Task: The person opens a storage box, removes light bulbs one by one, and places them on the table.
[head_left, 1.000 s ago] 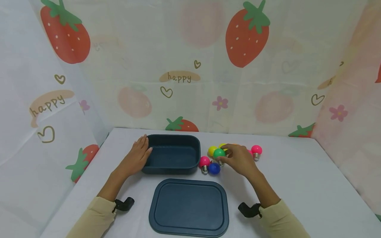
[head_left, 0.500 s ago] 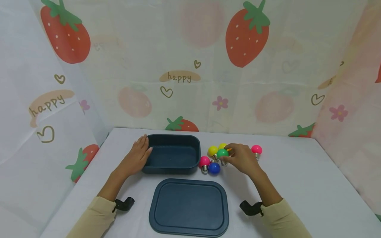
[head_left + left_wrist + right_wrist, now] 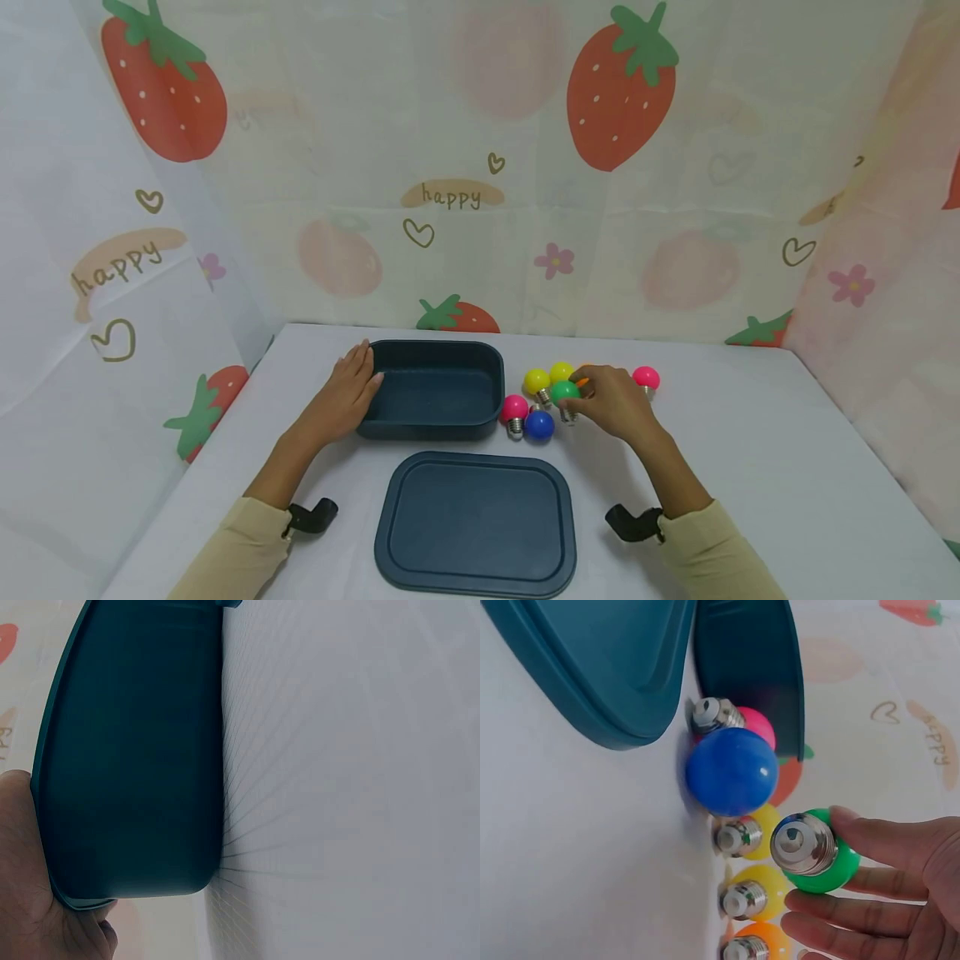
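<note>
My right hand pinches a green light bulb by its round globe, metal screw base toward the camera in the right wrist view. My left hand holds the left end of a dark blue box, thumb over the rim and fingers along the outer wall. Nothing shows inside the box. Close to its right side lie a pink bulb and a blue bulb. Two yellow bulbs, one nearer the box, and an orange bulb are lined up behind the green one, partly hidden by the right hand in the head view.
A matching dark blue lid lies flat on the white table, in front of the box. Another pink bulb sits beyond the right hand. Strawberry-printed cloth hangs behind the table and at both sides.
The right hand has shifted slightly to the right with the green bulb, uncovering more of the yellow bulbs. The left hand, the box and the lid stay where they were.
</note>
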A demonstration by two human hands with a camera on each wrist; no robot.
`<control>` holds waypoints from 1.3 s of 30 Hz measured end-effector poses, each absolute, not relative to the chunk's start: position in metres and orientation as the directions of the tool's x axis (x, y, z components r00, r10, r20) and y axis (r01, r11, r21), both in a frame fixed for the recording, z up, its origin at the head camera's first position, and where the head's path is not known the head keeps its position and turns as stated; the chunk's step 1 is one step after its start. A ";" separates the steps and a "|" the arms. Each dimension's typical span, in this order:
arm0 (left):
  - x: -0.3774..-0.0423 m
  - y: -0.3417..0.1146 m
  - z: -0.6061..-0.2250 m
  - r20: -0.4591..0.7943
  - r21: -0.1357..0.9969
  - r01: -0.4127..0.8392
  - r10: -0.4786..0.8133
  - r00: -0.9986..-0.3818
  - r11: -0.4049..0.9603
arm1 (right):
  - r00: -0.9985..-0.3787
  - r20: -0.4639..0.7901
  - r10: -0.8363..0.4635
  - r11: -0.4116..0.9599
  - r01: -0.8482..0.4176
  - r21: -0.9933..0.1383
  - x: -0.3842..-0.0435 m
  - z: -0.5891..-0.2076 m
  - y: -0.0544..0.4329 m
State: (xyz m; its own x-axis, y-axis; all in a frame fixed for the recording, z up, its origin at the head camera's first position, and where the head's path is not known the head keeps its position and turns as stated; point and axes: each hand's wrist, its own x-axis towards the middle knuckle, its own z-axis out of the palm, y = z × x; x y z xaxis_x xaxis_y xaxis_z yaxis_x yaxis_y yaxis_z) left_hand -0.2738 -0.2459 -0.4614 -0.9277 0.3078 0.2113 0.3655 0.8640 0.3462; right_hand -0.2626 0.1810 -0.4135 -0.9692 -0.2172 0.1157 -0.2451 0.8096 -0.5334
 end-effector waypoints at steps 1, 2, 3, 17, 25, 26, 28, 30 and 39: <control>-0.274 -0.246 -0.461 0.211 0.343 0.365 0.308 -0.928 0.865 | -0.969 0.113 -0.219 0.813 -0.246 -0.527 -0.263 -0.414 0.181; -0.274 -0.246 -0.462 0.210 0.341 0.365 0.308 -0.928 0.866 | -0.969 0.110 -0.220 0.818 -0.245 -0.521 -0.264 -0.415 0.182; -0.274 -0.246 -0.462 0.210 0.339 0.365 0.309 -0.928 0.867 | -0.970 0.107 -0.220 0.823 -0.243 -0.514 -0.264 -0.415 0.182; -0.274 -0.246 -0.463 0.204 0.347 0.365 0.311 -0.928 0.864 | -0.975 0.060 -0.216 0.844 -0.217 -0.491 -0.269 -0.425 0.185; -0.273 -0.246 -0.462 0.205 0.342 0.360 0.305 -0.930 0.868 | -0.968 0.062 -0.242 0.849 -0.242 -0.470 -0.272 -0.432 0.187; -0.273 -0.246 -0.462 0.207 0.341 0.361 0.305 -0.929 0.868 | -0.968 0.060 -0.244 0.848 -0.243 -0.472 -0.272 -0.433 0.187; -0.272 -0.245 -0.461 0.214 0.341 0.365 0.307 -0.927 0.866 | -0.967 0.058 -0.248 0.844 -0.245 -0.476 -0.272 -0.433 0.187; -0.271 -0.245 -0.459 0.222 0.345 0.370 0.308 -0.925 0.862 | -0.966 0.059 -0.253 0.843 -0.250 -0.476 -0.273 -0.434 0.187; -0.271 -0.245 -0.458 0.202 0.342 0.369 0.316 -0.927 0.864 | -0.965 0.057 -0.256 0.843 -0.251 -0.476 -0.273 -0.435 0.187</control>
